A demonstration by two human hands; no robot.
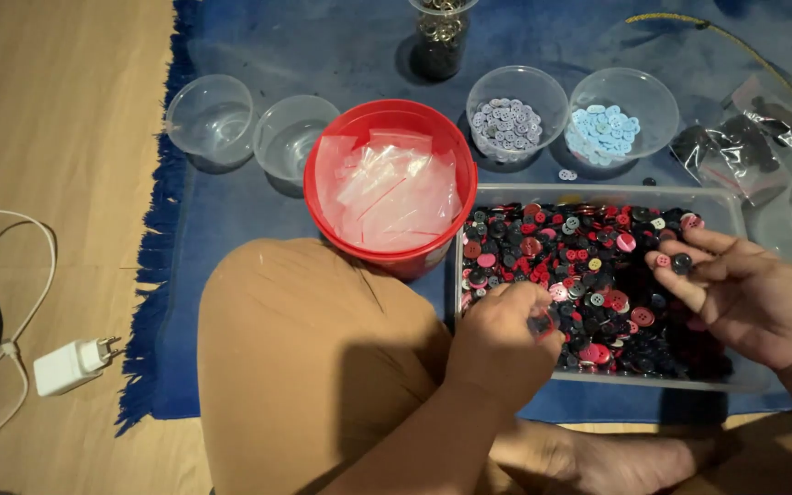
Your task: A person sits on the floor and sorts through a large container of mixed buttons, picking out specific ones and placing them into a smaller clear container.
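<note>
A clear rectangular tray holds a heap of red, pink and black buttons. My left hand rests at the tray's near left corner, fingers curled down into the buttons and pinching a dark one. Over the tray's right side, my right hand has its palm turned up. Its fingertips carry a dark button and a small pink button.
A red bucket of small clear bags stands left of the tray. Behind are clear cups, one with grey buttons, one with light blue buttons, two empty. My knee is in front. A white charger lies left.
</note>
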